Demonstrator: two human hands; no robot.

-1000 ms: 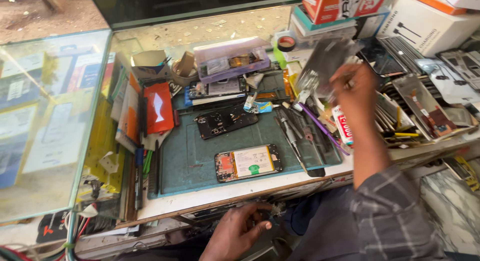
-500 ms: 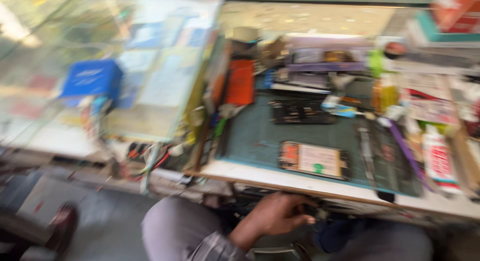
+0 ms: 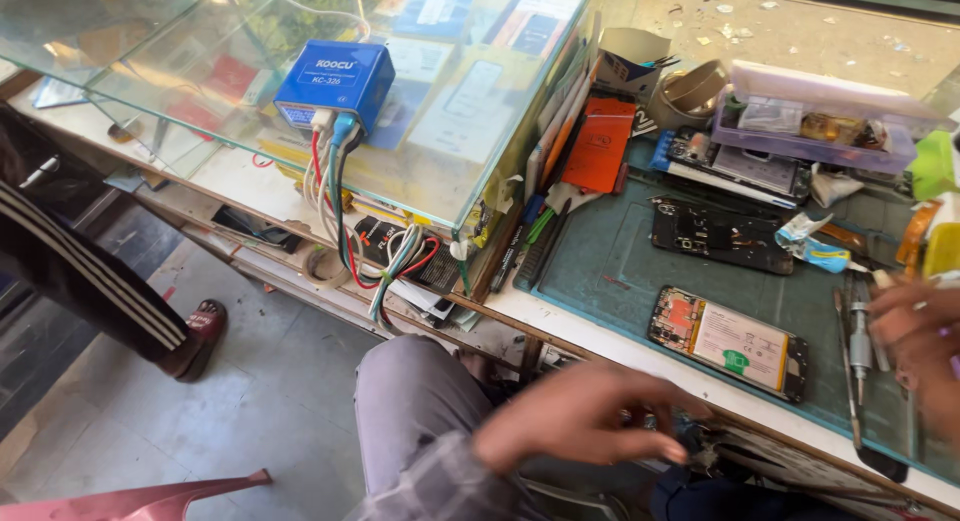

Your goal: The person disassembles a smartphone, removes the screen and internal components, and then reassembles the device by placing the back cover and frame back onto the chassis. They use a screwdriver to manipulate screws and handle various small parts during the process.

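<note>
An opened phone with its battery showing lies on a green work mat. A second opened phone, black, lies farther back on the mat. My left hand hovers below the bench edge over my lap, fingers spread and blurred, holding nothing. My right hand is at the right edge of view over the mat, next to a metal screwdriver; part of it is cut off, and a hint of purple shows by its fingers.
A glass display case carries a blue box with a bundle of wires hanging down. An orange pack and a lidded plastic box stand at the back. Another person's leg and shoe are on the floor at left.
The view has swung left and down. My right hand came down from holding a part up at the back right to the mat's right edge. My left hand rose from my lap.
</note>
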